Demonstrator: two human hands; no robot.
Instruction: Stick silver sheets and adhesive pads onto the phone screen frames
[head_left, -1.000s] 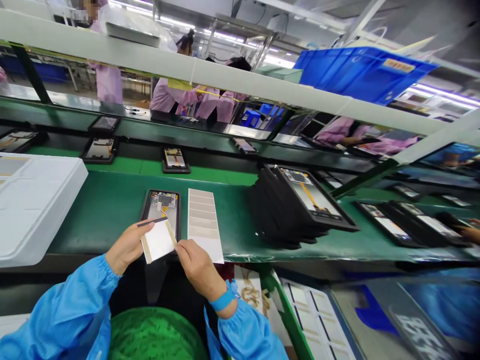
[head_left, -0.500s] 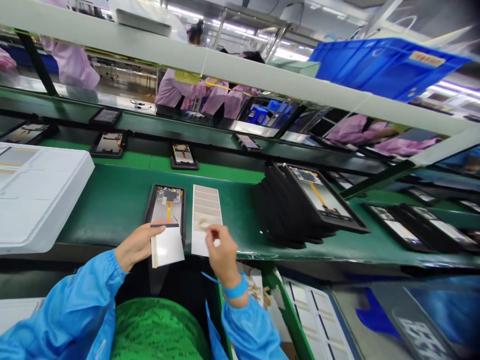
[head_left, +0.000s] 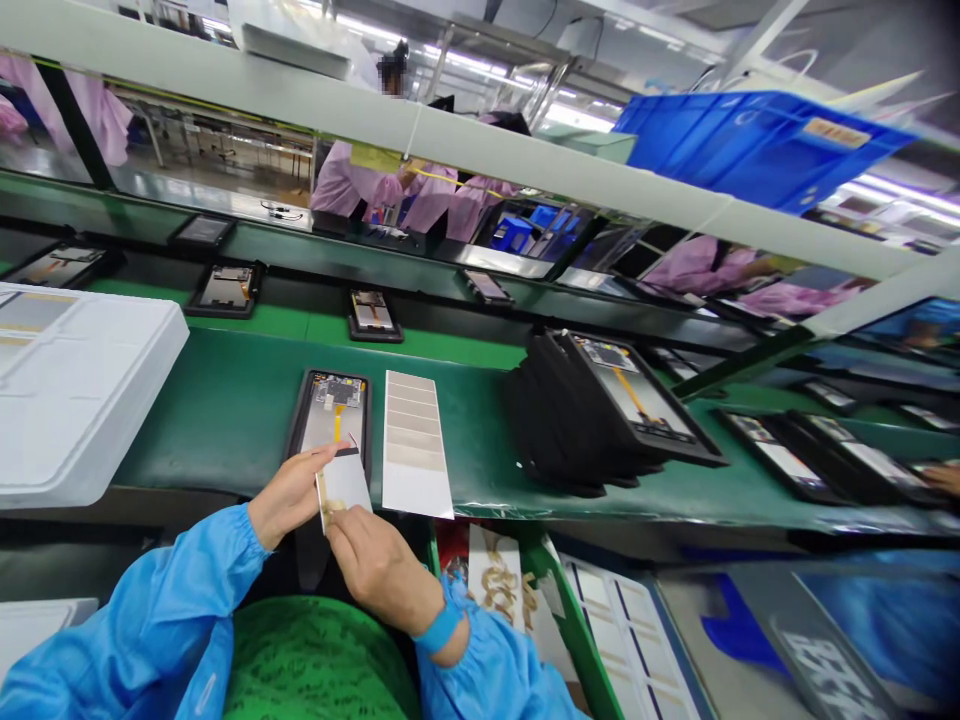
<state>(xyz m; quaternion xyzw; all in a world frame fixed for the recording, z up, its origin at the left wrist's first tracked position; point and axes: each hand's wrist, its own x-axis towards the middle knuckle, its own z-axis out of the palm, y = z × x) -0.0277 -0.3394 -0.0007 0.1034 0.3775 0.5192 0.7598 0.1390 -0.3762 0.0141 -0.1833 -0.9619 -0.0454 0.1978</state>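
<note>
My left hand [head_left: 289, 495] grips a small white card [head_left: 346, 483] with a dark strip along its top edge, held just over the near end of an open phone frame [head_left: 331, 414] on the green bench. My right hand [head_left: 375, 565] is closed in a pinch at the card's lower left edge, on a thin tan strip. A white sheet [head_left: 414, 443] of tan adhesive strips lies on the bench right of the phone frame.
A white foam tray [head_left: 71, 385] sits at the left. A stack of black trays [head_left: 592, 415] with a phone frame on top stands to the right. More phone frames ride the conveyor [head_left: 300, 322] behind. Co-workers in pink work beyond the shelf rail. A blue crate [head_left: 750, 140] rests overhead.
My right hand left the sheet of strips and came back left to the card's lower edge. My left hand tilted the card slightly and stayed over the phone frame.
</note>
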